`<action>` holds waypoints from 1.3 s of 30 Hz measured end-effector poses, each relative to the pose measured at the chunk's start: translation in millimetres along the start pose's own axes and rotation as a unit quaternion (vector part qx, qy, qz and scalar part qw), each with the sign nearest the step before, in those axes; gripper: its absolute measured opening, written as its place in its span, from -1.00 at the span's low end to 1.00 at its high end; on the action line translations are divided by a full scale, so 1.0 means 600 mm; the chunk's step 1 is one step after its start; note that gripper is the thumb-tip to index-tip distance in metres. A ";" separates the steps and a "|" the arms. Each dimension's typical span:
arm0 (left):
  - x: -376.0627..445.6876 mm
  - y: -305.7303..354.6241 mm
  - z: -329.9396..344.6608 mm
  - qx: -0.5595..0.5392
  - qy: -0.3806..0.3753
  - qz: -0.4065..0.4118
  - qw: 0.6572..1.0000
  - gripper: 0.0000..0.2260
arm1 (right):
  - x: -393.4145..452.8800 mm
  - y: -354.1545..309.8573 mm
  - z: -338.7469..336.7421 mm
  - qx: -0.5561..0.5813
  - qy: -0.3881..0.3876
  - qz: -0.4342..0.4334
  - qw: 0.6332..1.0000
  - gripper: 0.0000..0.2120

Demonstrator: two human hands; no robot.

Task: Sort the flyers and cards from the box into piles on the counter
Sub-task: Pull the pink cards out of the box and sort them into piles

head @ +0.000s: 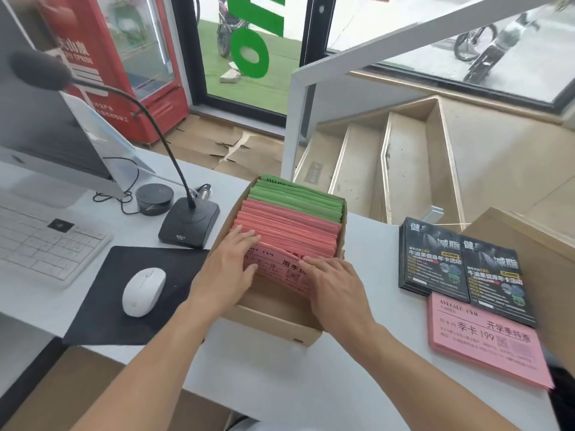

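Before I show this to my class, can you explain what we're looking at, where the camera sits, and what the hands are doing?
There is no robot here. A camera worn on a person's head looks down at their hands. On the white counter stands a cardboard box packed with pink flyers and green flyers. The left hand and right hand tilt the front pink flyers toward the person. To the right lie black cards and a pink pile. A keyboard, mouse and microphone sit left.

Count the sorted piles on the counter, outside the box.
3, all right of the cardboard box: two stacks of black printed flyers side by side, and a pink paper flyer pile in front, partly under the right black stack. Others could lie out of frame.
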State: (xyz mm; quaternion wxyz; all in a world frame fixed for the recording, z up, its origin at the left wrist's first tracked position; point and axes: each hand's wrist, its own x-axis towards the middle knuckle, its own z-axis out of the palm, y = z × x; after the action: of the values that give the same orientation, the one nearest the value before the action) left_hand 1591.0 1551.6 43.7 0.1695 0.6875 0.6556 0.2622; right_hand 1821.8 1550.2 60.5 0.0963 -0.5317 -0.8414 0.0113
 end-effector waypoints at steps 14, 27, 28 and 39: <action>-0.004 0.004 -0.007 -0.027 0.014 -0.010 0.999 -0.70 | 0.023 -0.024 -0.016 -0.017 -0.045 0.032 0.998 -0.68; -0.011 0.009 -0.011 -0.019 0.023 -0.004 1.000 -0.81 | 0.017 -0.023 0.014 -0.037 0.082 -0.017 0.996 -0.46; -0.011 0.010 -0.011 -0.017 0.025 -0.002 1.000 -0.81 | 0.017 -0.024 0.014 -0.037 0.072 -0.019 0.997 -0.45; -0.010 0.018 -0.024 -0.060 0.107 -0.010 0.992 -0.69 | 0.008 -0.029 -0.022 0.101 0.106 0.009 0.989 -0.52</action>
State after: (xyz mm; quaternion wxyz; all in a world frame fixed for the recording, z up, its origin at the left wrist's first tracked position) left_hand 1591.4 1542.9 60.7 0.1420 0.6376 0.6598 0.3715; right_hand 1806.3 1545.9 76.3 0.2382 -0.5250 -0.8161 0.0401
